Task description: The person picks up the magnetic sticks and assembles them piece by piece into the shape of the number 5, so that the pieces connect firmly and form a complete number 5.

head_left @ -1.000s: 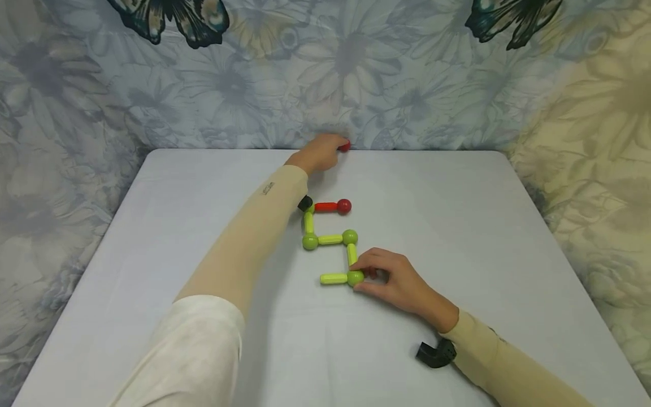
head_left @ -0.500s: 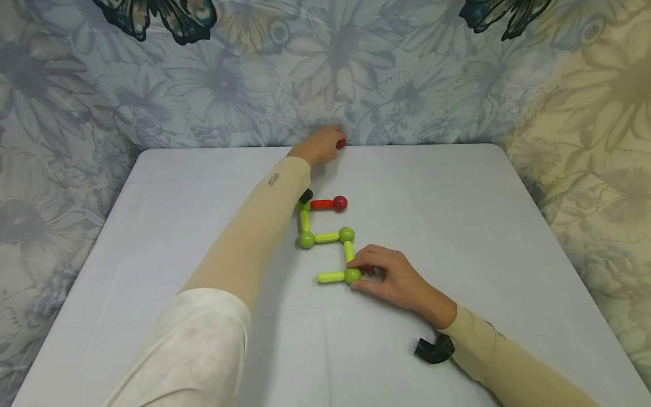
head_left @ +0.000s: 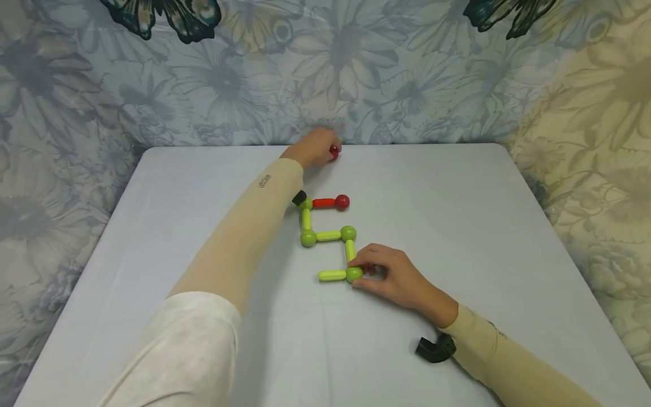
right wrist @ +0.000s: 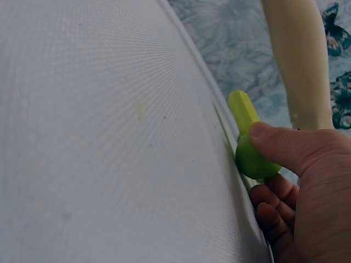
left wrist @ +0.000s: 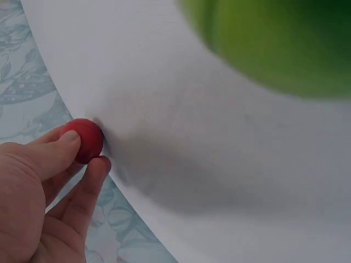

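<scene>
At the table's far edge my left hand (head_left: 316, 148) pinches a loose red ball (left wrist: 88, 139) between thumb and fingers. Nearer lies a zigzag chain of balls and rods. Its far end is a red ball (head_left: 342, 202) on a red rod (head_left: 324, 203), joined to a green ball (head_left: 306, 204) partly covered by the left wrist camera. Yellow-green rods and green balls (head_left: 308, 238) make up the rest. My right hand (head_left: 389, 274) grips the nearest green ball (right wrist: 253, 159) with thumb and fingers. From that ball a yellow-green rod (head_left: 332, 276) points left, its other end free.
A white-covered table (head_left: 432, 198) with rounded far corners lies under everything. Flower-patterned cloth (head_left: 346, 68) hangs behind and at both sides. A black wrist camera (head_left: 435, 349) sticks out below the right wrist.
My left hand has drawn the loose red ball slightly nearer and to the left, from the far edge toward the chain. My right hand and the chain stay put; the head view shifts a little.
</scene>
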### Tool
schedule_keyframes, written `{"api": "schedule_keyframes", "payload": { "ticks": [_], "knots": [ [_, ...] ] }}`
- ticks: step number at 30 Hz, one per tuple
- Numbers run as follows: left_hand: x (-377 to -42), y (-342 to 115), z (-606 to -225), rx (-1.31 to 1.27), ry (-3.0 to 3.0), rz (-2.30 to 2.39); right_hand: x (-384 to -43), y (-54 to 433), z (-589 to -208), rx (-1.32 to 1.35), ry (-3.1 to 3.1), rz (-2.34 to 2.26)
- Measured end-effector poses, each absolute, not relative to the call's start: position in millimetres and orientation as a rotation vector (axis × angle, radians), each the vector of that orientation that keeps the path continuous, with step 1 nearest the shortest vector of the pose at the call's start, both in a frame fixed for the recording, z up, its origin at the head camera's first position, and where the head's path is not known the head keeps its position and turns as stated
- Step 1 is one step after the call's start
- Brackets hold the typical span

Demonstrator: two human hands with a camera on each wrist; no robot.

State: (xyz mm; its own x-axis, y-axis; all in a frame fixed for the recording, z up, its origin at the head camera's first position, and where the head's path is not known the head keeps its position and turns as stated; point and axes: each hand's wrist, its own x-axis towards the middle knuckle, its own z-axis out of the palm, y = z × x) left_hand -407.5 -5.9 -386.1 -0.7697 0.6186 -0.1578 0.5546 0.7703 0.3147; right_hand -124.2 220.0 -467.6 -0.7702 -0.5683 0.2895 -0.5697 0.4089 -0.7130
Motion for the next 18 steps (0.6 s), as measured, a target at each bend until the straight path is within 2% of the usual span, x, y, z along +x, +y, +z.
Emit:
{"api": "schedule_keyframes", "payload": {
  "ticks": [10,18],
  "knots": [
    [-380.7,-37.5,-361.9,0.902,2.699,0.665,-124.1,217.2,-468.4,1.074,-2.584,1.329],
    [-325.5,-73.6,-351.7,1.096,2.619,0.902,-123.7,214.1,-467.9,1.08,-2.545,1.347]
  ]
}}
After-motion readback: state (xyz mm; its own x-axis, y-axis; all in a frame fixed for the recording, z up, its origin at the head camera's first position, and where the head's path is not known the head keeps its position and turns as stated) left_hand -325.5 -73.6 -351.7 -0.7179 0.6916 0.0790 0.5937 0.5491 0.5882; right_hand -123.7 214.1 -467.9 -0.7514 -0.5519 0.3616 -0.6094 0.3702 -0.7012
